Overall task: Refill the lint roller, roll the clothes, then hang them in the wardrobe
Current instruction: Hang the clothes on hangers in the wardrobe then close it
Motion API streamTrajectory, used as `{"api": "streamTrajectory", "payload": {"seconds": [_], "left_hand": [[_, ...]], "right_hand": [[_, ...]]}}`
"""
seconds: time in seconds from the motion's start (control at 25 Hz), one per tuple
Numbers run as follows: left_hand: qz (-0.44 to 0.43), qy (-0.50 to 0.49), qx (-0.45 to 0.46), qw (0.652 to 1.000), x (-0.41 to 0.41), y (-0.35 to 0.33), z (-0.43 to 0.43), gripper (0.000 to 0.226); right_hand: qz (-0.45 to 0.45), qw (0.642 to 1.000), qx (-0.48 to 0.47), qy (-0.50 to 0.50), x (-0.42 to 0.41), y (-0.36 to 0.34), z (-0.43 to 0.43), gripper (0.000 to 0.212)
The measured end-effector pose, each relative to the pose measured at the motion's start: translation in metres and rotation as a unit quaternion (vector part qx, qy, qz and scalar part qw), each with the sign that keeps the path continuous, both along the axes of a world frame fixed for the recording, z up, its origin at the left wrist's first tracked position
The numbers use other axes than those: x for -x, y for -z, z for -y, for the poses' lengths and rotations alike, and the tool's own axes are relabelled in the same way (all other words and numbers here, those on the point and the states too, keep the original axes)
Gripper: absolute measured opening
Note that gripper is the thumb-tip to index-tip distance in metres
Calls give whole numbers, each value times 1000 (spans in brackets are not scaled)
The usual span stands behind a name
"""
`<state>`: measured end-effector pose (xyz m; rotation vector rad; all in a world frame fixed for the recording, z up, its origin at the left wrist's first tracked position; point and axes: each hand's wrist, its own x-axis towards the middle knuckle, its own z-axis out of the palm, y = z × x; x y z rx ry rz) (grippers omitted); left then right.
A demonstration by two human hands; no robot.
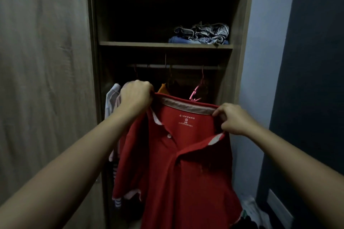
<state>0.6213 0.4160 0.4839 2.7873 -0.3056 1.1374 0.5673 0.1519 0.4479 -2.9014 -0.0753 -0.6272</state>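
A red polo shirt hangs in front of the open wardrobe, its collar spread wide and its label showing. My left hand grips the collar's left end. My right hand pinches the collar's right end. Behind the shirt runs the hanging rail, with a pink hanger just above the collar. No lint roller is in view.
Other clothes hang at the rail's left: a white garment and an orange one. Folded clothes lie on the upper shelf. The wardrobe door stands at left, a dark wall at right. Clutter sits on the floor at lower right.
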Motion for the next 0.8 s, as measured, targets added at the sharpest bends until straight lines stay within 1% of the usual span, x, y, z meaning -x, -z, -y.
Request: {"api": "streamTrajectory", "payload": {"seconds": [0.08,0.16,0.24,0.28,0.32,0.36,0.44,0.48,0.56,0.6,0.72,0.8], "left_hand": [[-52,25,16,998,-18,13,-2,23],[-118,44,33,991,-38,15,-4,28],[-207,84,18,975,-57,10,-1,28],[-239,116,28,964,-66,6,6,26],[-242,148,56,957,-76,2,16,26],[-215,169,97,957,-88,-1,29,30],[-146,187,182,954,-118,-8,59,32],[-141,199,215,946,-136,-10,74,31],[-185,226,247,924,-172,-10,106,33],[-214,235,248,915,-191,-8,122,38],[-276,239,224,903,-241,-2,162,58],[-306,232,228,895,-270,2,181,64]], "right_hand": [[8,998,-69,-11,-9,-1,6,42],[13,993,-116,-5,-24,-9,9,37],[0,990,-140,-15,-41,-15,5,34],[-15,988,-149,-24,-52,-17,1,35],[-34,987,-155,-33,-61,-18,-3,37],[-52,986,-155,-39,-71,-19,-8,39],[-72,989,-122,-42,-90,-20,-17,38],[-78,991,-99,-45,-98,-21,-20,38],[-85,993,-66,-54,-109,-24,-24,38],[-88,993,-56,-59,-112,-27,-25,39],[-89,994,-12,-65,-119,-40,-23,41],[-87,994,8,-63,-126,-46,-15,42]]}}
